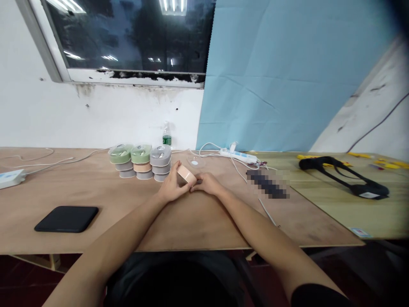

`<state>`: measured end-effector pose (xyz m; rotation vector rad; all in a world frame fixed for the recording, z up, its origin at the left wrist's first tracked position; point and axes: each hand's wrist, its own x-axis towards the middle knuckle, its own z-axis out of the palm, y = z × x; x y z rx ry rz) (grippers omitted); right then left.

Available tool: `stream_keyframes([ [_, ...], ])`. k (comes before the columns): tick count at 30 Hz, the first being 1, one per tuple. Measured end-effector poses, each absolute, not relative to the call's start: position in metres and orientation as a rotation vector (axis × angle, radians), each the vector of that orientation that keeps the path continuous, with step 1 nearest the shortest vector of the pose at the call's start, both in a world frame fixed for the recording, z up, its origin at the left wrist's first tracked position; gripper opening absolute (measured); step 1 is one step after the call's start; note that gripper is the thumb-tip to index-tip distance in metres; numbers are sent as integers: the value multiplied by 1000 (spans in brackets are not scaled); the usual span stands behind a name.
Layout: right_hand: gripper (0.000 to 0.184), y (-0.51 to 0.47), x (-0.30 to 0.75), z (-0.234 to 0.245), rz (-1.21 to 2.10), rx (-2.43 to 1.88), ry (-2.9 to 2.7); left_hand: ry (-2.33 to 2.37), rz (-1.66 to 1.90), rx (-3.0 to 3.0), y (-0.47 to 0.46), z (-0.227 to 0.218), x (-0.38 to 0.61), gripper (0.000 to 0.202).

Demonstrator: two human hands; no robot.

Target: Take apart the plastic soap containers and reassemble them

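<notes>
My left hand (171, 187) rests on the wooden table (96, 192) with its fingers wrapped round a small peach-coloured container (186, 174), tilted on its edge. My right hand (207, 184) lies beside it with its fingers curled at the container's lower right side, touching it. Just behind stand three stacks of round lidded containers (140, 161) in green, peach and grey. A clear round lid (195, 162) lies flat on the table past my hands.
A black flat pad (67, 218) lies front left. A white power strip (238, 155) with cables sits behind, another (11, 177) at far left. A small bottle (166, 135) stands by the wall. A black strap (345, 175) lies on the right table.
</notes>
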<state>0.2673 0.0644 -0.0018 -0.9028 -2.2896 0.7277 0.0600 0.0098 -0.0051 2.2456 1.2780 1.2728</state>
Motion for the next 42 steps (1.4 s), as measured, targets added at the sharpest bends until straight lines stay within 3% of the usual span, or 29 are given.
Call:
stream_keyframes([
  [14,37,85,271,-24,1171,-1001,-1829,1133,1355,1906,21,-13,57,88],
  [23,41,101,278,-14,1012,-1106,-1329,1121,1276,2004,22,-19,60,86],
  [31,42,126,320,-16,762,-1257,-1024,1238,855,2437,3,4,60,49],
  [42,29,130,350,-19,856,-1418,-951,1178,771,2582,9,-3,60,38],
])
